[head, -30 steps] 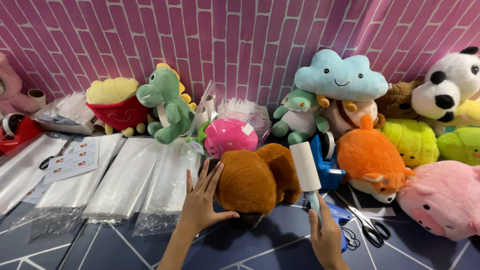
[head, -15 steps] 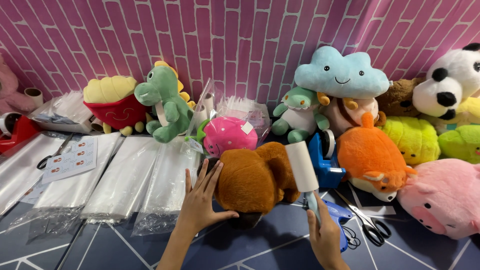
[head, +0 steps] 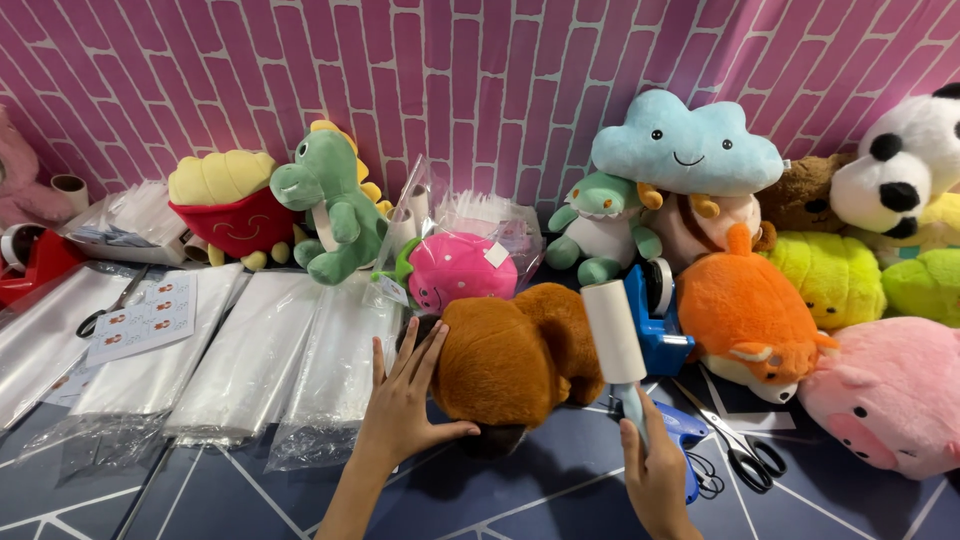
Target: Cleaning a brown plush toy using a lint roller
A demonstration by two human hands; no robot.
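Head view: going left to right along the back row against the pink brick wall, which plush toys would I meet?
Fries plush → green dinosaur → pink strawberry plush in a bag → blue cloud → panda.

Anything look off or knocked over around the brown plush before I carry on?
Nothing stands out. The brown plush lies on the table under the left hand; the right hand holds the lint roller upright beside it. The scissors lie flat nearby.
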